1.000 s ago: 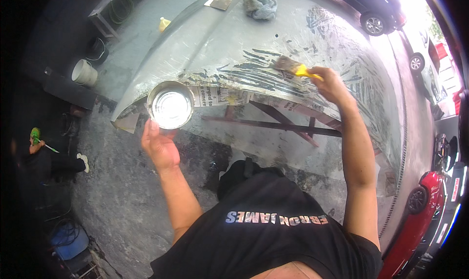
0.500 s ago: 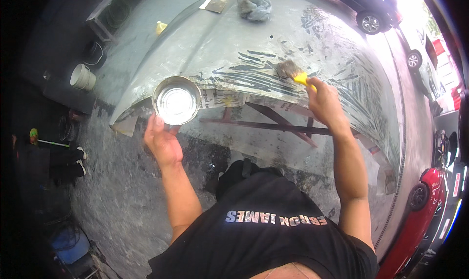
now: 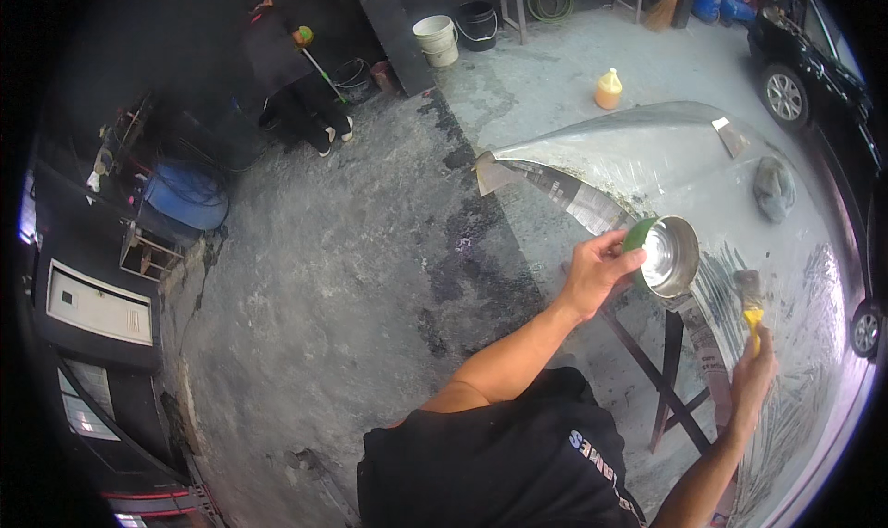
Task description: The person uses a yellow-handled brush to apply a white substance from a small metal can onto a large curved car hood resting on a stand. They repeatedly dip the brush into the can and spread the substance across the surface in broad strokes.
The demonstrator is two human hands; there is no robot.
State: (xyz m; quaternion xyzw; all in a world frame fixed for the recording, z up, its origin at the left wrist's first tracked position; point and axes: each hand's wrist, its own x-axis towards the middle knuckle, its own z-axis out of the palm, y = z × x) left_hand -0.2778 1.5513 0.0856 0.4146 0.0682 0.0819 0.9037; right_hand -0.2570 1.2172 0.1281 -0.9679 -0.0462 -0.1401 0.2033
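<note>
Green-walled round metal can [image 3: 662, 256], tilted, left hand [image 3: 592, 276] pinching its side; right hand [image 3: 754, 376], reaching forward, seemingly pinches a yellow-handled bristle brush [image 3: 750, 299]!

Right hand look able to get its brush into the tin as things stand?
Likely yes: the right hand holds the brush near the open tin, with nothing visible in between.

I logged: view swung left; far broom [image 3: 662, 12] came into sight, co-worker [image 3: 282, 70] showed more fully, tin [image 3: 684, 251] bared green outside.
</note>
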